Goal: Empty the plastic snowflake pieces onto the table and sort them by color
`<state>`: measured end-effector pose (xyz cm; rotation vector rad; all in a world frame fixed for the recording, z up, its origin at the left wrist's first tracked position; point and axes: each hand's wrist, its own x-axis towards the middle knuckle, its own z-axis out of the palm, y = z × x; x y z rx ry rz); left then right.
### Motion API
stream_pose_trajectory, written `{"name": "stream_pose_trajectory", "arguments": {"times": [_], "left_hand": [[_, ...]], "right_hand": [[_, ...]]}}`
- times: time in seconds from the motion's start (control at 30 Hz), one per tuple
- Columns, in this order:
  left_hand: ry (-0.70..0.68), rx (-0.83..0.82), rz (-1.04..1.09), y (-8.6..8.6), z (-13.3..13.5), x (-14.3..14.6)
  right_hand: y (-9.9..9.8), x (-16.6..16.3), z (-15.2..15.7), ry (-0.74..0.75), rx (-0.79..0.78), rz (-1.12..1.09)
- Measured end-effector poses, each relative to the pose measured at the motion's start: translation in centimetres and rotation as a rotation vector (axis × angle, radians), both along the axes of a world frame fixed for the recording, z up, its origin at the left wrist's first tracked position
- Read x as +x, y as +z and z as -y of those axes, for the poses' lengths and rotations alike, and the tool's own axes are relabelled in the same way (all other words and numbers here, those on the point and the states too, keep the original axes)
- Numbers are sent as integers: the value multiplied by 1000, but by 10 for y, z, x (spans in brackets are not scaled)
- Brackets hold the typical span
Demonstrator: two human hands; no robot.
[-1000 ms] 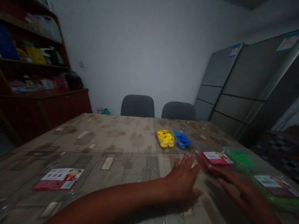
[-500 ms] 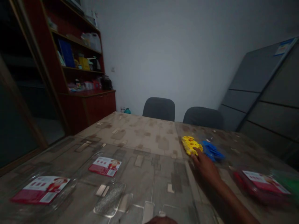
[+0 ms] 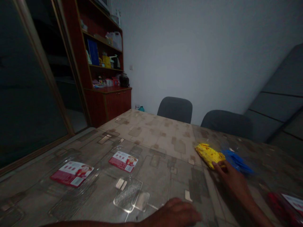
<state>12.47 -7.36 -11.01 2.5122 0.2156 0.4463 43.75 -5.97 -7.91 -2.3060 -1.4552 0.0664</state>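
Observation:
My right hand (image 3: pixel 233 181) has its thumb and fingers closed on the near right end of a bumpy yellow bundle (image 3: pixel 209 155), apparently wrapped in clear plastic. What the bundle is made of is too blurred to tell. Just beyond that hand lies a blue bundle (image 3: pixel 238 161), also in clear plastic. My left hand (image 3: pixel 178 212) is low over the near side of the table, fingers loosely extended to the right and holding nothing; part of it is cut off by the frame.
Two clear plastic packs with red-and-white labels, a nearer one (image 3: pixel 73 174) and a farther one (image 3: pixel 123 160), lie on the patterned table (image 3: pixel 151 132) at left. A red pack (image 3: pixel 287 205) sits at the right edge. Grey chairs (image 3: pixel 174 109) stand behind the table.
The view has turned left. My left hand has come further into view from the bottom edge. My right hand has stayed at the yellow bundle, which now looks longer and slightly tilted.

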Motion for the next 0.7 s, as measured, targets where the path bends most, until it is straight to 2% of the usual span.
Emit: {"name": "stream_pose_trajectory", "arguments": {"times": [0.07, 0.13, 0.2, 0.27, 0.37, 0.47, 0.6, 0.7], "left_hand": [[-16, 141, 11, 26, -16, 9], [73, 236, -13, 56, -45, 29], [92, 339, -161, 81, -80, 60], [111, 358, -307, 96, -115, 97], [167, 367, -379, 100, -153, 144], [194, 389, -431, 97, -169, 169], [153, 415, -472, 99, -173, 172], [101, 421, -488, 102, -169, 159]], "right_hand": [[2, 4, 3, -38, -27, 44], [7, 7, 3, -76, -37, 125], [13, 9, -2, -85, -39, 211], [18, 10, -13, -52, -62, 262], [23, 8, -31, -8, -131, 276], [24, 7, -44, 1, -185, 280], [26, 6, -41, 72, -181, 272], [28, 2, -24, 227, -157, 236]]}}
